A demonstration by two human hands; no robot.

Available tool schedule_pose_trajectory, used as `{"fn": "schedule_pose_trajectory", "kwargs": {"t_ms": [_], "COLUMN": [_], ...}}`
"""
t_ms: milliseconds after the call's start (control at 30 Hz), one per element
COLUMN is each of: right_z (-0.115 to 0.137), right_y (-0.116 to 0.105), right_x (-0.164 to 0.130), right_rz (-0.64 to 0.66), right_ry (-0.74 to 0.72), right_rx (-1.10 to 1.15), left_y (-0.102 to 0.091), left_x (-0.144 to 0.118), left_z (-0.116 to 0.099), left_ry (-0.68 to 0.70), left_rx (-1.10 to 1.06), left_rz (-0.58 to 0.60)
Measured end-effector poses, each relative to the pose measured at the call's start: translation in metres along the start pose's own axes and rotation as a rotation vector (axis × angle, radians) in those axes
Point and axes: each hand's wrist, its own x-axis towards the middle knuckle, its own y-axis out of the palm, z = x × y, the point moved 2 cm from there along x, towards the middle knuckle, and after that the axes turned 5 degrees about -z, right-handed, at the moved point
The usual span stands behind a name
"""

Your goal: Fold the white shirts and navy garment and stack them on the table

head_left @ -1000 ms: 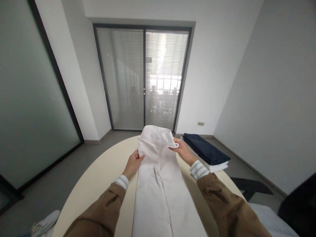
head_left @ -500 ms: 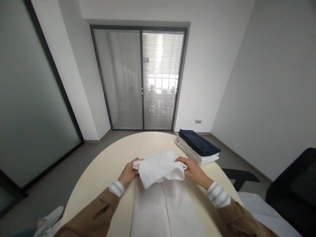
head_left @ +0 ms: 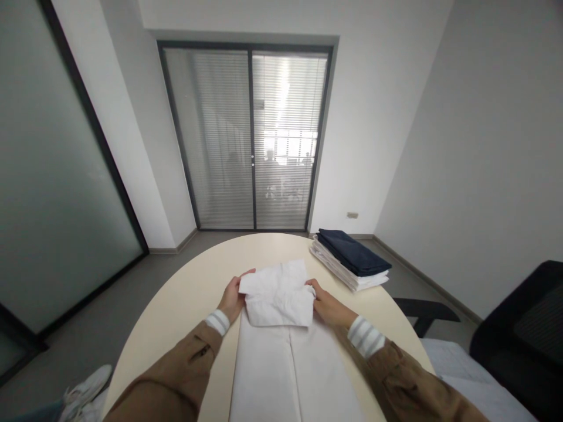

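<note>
White cotton trousers (head_left: 281, 351) lie flat on round cream table (head_left: 185, 305); far end doubled back, pinched at both corners by left hand (head_left: 231, 298) and right hand (head_left: 326, 306), keeping fold square.

One head-worn view only: aimed forward and down across the round table (head_left: 185, 293), hands seen close, glass door (head_left: 250, 135) faced beyond.

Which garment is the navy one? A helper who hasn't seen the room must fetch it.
On the round cream table, look at the far right edge, where a stack of folded clothes sits. The navy folded garment lies on top, the only dark piece above white layers.
</note>
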Motion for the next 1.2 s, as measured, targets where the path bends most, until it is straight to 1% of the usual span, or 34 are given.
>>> {"fn": "schedule_pose_trajectory", "kwargs": {"t_ms": [67,133,233,333,467,533,600,700,800,900,967,1033,1133,1200], "right_z": [-0.005,-0.007,-0.006,-0.005,-0.008,-0.008,-0.006,-0.001,0.003,0.004,0.006,0.006,0.003,-0.002], "right_y": [0.004,0.008,0.011,0.010,0.008,0.007,0.003,-0.010,-0.024,-0.032,-0.032,-0.029,-0.020,-0.015], "right_x": [0.013,0.021,0.023,0.019,0.012,0.008,0.004,-0.005,-0.015,-0.022,-0.024,-0.024,-0.018,-0.010], "right_rz": [-0.057,-0.110,-0.138,-0.144,-0.165,-0.125,-0.065,0.019,0.133,0.249,0.288,0.288,0.244,0.178], "right_ry": [-0.025,-0.042,-0.066,-0.065,-0.056,-0.063,-0.070,-0.070,-0.057,-0.012,0.011,0.026,0.050,0.037], "right_rx": [-0.028,-0.039,-0.024,0.015,0.106,0.177,0.257,0.341,0.365,0.357,0.346,0.341,0.326,0.295], "left_y": [0.000,-0.003,-0.011,-0.016,-0.013,-0.008,-0.002,0.003,0.005,0.005,0.005,0.004,0.002,0.001], "left_x": [0.014,0.024,0.029,0.022,0.001,-0.012,-0.026,-0.046,-0.060,-0.066,-0.064,-0.059,-0.043,-0.027], "left_z": [-0.001,0.000,0.004,0.006,0.000,-0.005,-0.007,-0.007,-0.004,-0.002,-0.001,0.000,0.006,0.010], "left_ry": [0.031,0.085,0.131,0.103,0.009,-0.058,-0.144,-0.250,-0.271,-0.275,-0.273,-0.259,-0.200,-0.118], "left_rx": [0.005,0.062,0.127,0.135,0.078,0.054,0.061,0.101,0.134,0.152,0.168,0.181,0.181,0.178], "left_rz": [-0.052,-0.121,-0.202,-0.212,-0.212,-0.173,-0.070,0.091,0.195,0.282,0.290,0.270,0.211,0.147]}}
